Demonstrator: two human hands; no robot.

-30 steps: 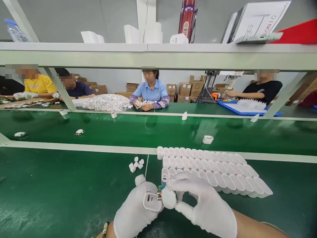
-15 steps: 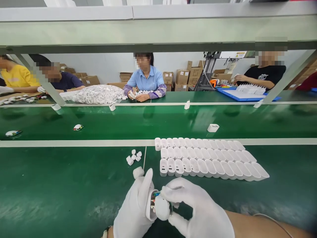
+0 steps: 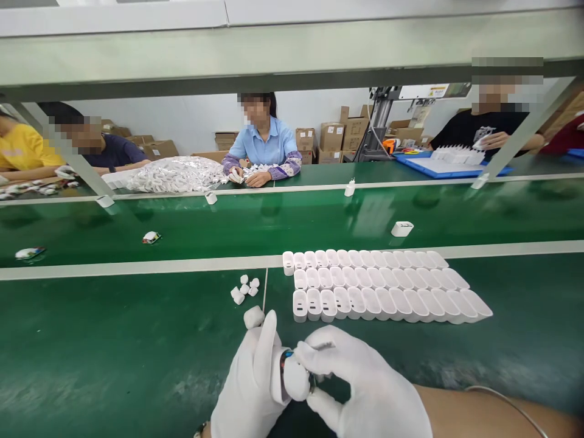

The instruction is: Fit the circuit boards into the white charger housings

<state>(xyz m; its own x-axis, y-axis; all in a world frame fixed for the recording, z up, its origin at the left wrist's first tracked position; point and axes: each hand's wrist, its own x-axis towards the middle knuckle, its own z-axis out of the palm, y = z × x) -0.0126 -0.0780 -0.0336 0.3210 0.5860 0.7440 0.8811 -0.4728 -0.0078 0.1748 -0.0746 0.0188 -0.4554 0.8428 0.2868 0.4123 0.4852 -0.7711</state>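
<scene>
Both my hands wear white gloves and meet at the bottom middle of the view. My left hand [image 3: 246,383] is wrapped round a white plastic charger housing [image 3: 276,378], its open end turned to the right. Between thumb and fingers, my right hand [image 3: 369,383] pinches a circuit board [image 3: 286,356] that carries a rounded white block [image 3: 296,379]. Part of the board sits inside the housing's mouth, while the block stays outside. A white lump [image 3: 253,317] lies on the bench just beyond my left fingertips.
Rows of open white housings [image 3: 351,302] stand ahead on the right. Several small white lumps [image 3: 244,289] lie left of them. Circuit boards [image 3: 151,237] and a housing [image 3: 402,229] sit on the green belt [image 3: 274,234]. Co-workers sit beyond, under a metal beam [image 3: 292,58].
The circuit board has gone further into the housing, so less of it shows. Parts on the belt have shifted slightly right. The view has tilted a little.
</scene>
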